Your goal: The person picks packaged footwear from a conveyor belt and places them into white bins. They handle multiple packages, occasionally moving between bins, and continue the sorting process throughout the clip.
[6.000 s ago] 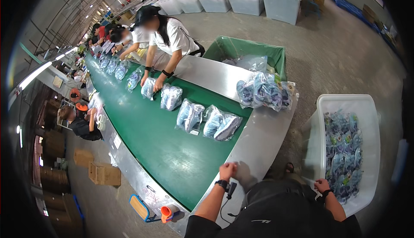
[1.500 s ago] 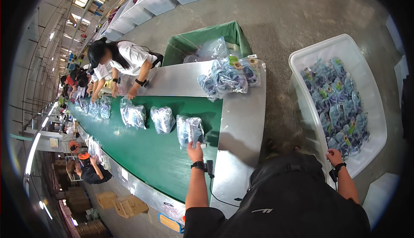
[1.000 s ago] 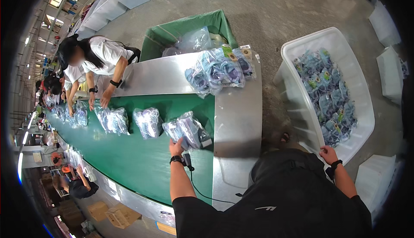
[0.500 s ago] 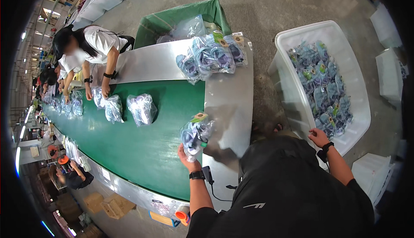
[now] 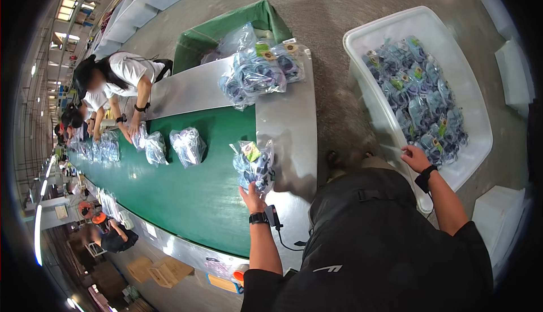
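Observation:
My left hand grips the lower end of a clear bag of blue and purple sandals. This bag has a green and brown tag at its top and is over the edge between the green conveyor belt and its metal border. On the other side, my right hand has its fingers curled at the near rim of a large white bin. Inside the bin lie many bagged sandals of the same kind.
More bagged sandals are piled on the metal table end. Bags lie on the belt, where a co-worker reaches with both hands. A green-lined container stands behind. White bins are at the right.
The bag in my left hand has tilted more upright, its tag now facing up. The co-worker's hands have come together on a bag. My view has shifted slightly.

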A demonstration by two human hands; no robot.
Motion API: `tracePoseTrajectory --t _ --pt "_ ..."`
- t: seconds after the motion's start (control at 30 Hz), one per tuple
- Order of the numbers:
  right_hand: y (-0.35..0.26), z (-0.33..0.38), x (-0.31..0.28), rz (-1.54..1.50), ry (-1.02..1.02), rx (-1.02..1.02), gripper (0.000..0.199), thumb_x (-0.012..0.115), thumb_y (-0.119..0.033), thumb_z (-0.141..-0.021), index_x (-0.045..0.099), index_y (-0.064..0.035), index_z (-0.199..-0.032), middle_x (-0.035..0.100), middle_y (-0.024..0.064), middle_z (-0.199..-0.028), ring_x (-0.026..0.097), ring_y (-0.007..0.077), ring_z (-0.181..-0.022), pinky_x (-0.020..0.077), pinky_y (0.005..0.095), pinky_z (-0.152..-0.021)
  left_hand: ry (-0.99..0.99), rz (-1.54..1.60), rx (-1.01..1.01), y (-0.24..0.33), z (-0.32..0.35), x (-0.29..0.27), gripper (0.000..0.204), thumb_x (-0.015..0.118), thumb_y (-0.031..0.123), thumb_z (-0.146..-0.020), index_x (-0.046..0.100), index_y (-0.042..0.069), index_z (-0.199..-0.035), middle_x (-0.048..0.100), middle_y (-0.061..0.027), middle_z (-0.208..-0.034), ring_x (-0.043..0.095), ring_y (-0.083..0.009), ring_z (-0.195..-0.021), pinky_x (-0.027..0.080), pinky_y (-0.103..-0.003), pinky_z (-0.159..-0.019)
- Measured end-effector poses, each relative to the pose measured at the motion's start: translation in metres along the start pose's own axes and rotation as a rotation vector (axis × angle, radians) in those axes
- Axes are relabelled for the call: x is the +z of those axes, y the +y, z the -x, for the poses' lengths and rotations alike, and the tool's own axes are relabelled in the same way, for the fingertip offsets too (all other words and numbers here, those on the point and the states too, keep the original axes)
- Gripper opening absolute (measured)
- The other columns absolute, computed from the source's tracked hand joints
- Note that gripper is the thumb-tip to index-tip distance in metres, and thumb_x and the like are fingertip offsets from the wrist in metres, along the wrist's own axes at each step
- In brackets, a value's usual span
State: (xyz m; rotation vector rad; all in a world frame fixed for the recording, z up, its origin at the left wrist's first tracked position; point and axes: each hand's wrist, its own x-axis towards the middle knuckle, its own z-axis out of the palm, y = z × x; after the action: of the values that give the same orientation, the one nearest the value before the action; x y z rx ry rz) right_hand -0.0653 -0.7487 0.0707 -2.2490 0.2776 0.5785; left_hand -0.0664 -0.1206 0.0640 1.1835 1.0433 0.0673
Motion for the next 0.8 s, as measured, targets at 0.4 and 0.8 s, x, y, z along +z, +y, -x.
tracePoseTrajectory --t 0.4,0.8 --pt "-0.186 0.017 -0.038 0.062 0.155 -0.792 0.051 0.078 -0.026 -0.079 0.062 -0.0079 -0.123 0.063 0.0144 -0.116 0.058 0.0365 -0.112 0.0474 0.0466 -0.097 -0.497 -0.041 -0.121 0.023 0.106 0.156 0.092 0.068 0.018 -0.092 0.008 0.011 -0.161 0.049 -0.0181 -0.139 0.06 -0.033 -0.112 0.054 -0.044 -0.088" --pt "-0.124 0.06 -0.04 0.265 0.283 -0.886 0.048 0.069 -0.015 -0.078 0.06 -0.0106 -0.125 0.058 0.0126 -0.106 0.06 0.0307 -0.102 0.0475 0.0445 -0.086 -0.896 -0.284 -0.607 -0.053 0.238 0.295 0.049 0.052 0.033 -0.103 0.044 0.006 -0.143 0.063 -0.0083 -0.125 0.065 -0.0227 -0.109 0.055 -0.041 -0.09"
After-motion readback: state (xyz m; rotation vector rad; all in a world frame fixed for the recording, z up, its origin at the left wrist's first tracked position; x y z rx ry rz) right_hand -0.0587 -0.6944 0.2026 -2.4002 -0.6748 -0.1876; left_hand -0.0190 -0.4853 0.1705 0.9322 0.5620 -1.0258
